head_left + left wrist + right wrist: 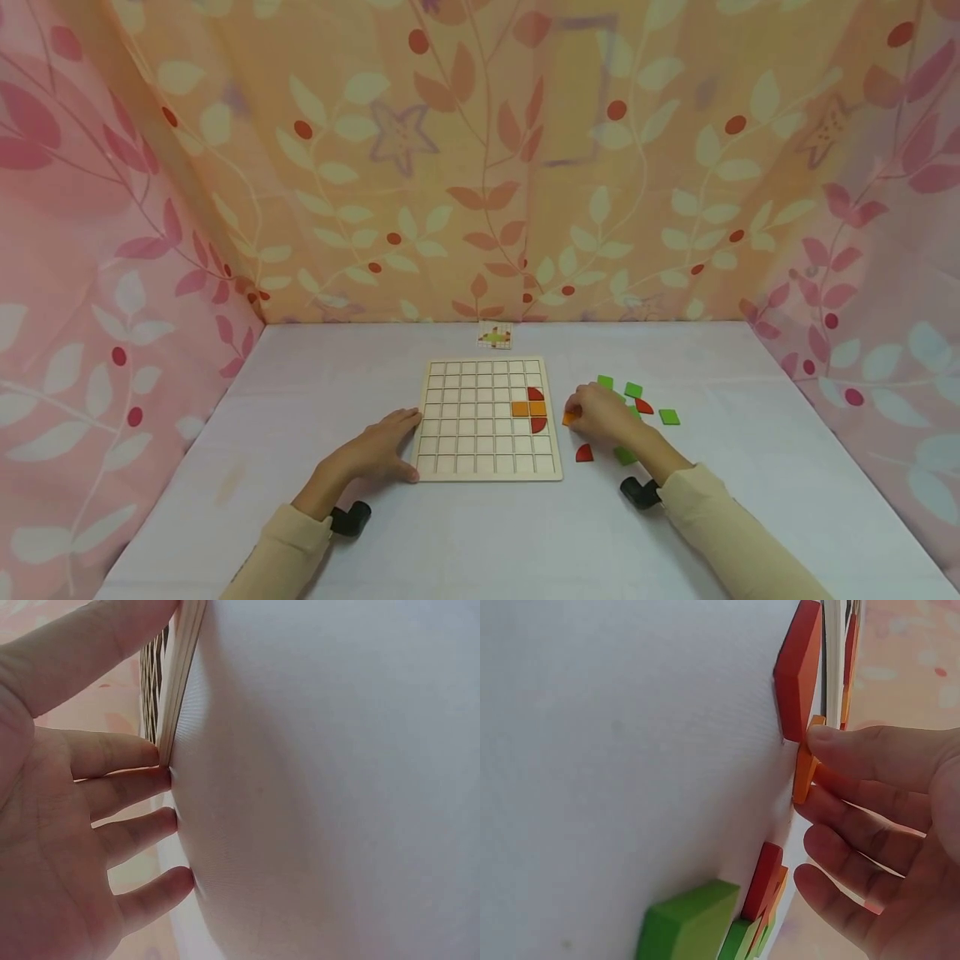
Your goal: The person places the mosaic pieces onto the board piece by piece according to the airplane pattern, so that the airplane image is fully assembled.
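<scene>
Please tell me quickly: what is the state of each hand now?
Left hand: open, touching the board.
Right hand: closed, pinching an orange piece.

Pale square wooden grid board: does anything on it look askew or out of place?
Nothing stands out: on the wooden grid board, two orange square tiles and two red quarter-circle tiles all appear neatly seated, none visibly tilted.

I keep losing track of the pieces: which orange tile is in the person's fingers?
The orange tile pinched by the right hand, just right of the board; two others lie in the board.
</scene>
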The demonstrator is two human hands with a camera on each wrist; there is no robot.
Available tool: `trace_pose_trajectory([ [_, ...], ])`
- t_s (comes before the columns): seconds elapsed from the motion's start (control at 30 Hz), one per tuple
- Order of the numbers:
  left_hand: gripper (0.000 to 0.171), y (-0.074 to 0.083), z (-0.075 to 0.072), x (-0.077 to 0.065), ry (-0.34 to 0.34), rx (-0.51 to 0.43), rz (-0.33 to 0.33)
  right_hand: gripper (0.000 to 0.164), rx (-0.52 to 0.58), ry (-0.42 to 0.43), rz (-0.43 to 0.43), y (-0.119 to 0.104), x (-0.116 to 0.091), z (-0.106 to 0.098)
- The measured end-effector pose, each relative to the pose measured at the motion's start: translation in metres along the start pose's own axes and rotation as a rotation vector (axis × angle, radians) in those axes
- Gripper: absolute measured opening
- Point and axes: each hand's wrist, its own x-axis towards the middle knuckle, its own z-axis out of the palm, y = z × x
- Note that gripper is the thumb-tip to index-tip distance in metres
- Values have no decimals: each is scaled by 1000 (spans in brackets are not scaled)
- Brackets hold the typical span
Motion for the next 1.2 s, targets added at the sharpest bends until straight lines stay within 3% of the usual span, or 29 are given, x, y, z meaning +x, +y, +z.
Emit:
trace_pose_trajectory([
  [0.67, 97, -2, -2, -1, 1, -14, 27, 19, 4, 2, -8, 2, 0, 1],
  [1.2, 97, -1, 0, 1, 8, 1, 8, 19, 53, 31, -45, -1, -1, -5],
])
